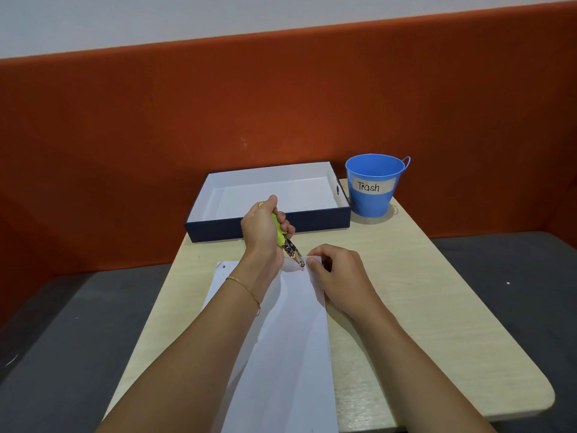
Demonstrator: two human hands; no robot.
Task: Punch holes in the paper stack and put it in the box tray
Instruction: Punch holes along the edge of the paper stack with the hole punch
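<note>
A white paper stack (290, 332) lies lengthwise on the light wooden table (421, 292), with a punched hole showing near its far left corner. My left hand (262, 232) is shut on a hole punch (288, 242) with yellow-green handles; its metal jaws sit at the stack's far edge near the right corner. My right hand (337, 276) pinches that far right corner of the paper beside the jaws. The box tray (318, 218), dark blue outside and white inside, stands just beyond my hands with nothing visible in it.
A blue bucket (373, 185) labelled "Trash" stands right of the tray at the table's far right. An orange padded backrest (281, 104) rises behind the table. Dark grey seat surfaces (56, 323) flank the table on both sides.
</note>
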